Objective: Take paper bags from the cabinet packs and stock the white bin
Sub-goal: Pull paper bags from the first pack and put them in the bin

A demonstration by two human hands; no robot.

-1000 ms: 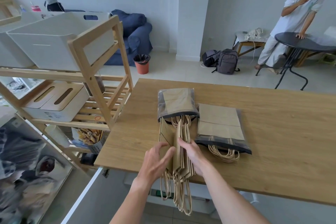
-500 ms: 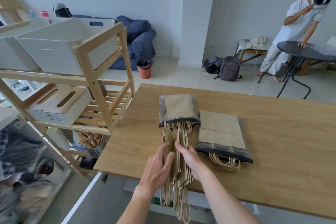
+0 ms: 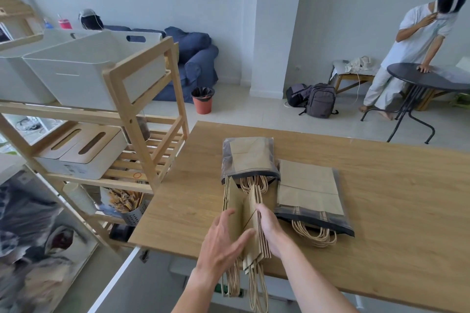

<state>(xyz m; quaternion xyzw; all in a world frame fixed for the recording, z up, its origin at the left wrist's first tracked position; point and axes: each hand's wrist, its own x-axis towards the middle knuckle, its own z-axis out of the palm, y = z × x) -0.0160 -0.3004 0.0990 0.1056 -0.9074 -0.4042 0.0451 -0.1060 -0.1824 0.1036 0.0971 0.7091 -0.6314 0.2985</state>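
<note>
Two plastic packs of brown paper bags lie on the wooden table [image 3: 381,211]: a left pack [image 3: 248,156] and a right pack [image 3: 309,190] with rope handles sticking out. A loose stack of paper bags [image 3: 245,213] has slid out of the left pack toward the table's front edge, its handles hanging over. My left hand [image 3: 222,241] presses flat on the stack's left side. My right hand [image 3: 269,227] grips the stack's right edge. The white bin [image 3: 84,76] sits on the top of the wooden shelf unit at the left.
The wooden shelf unit [image 3: 145,119] stands close to the table's left edge, with a white box [image 3: 81,150] on its middle shelf. A person [image 3: 412,51] leans on a round black table [image 3: 427,79] at the far right. A backpack [image 3: 320,100] and an orange bin [image 3: 202,100] are on the floor.
Both hands have closed in on the loose stack. The right hand has moved from on top of it to its right edge. The camera has tilted up slightly.
</note>
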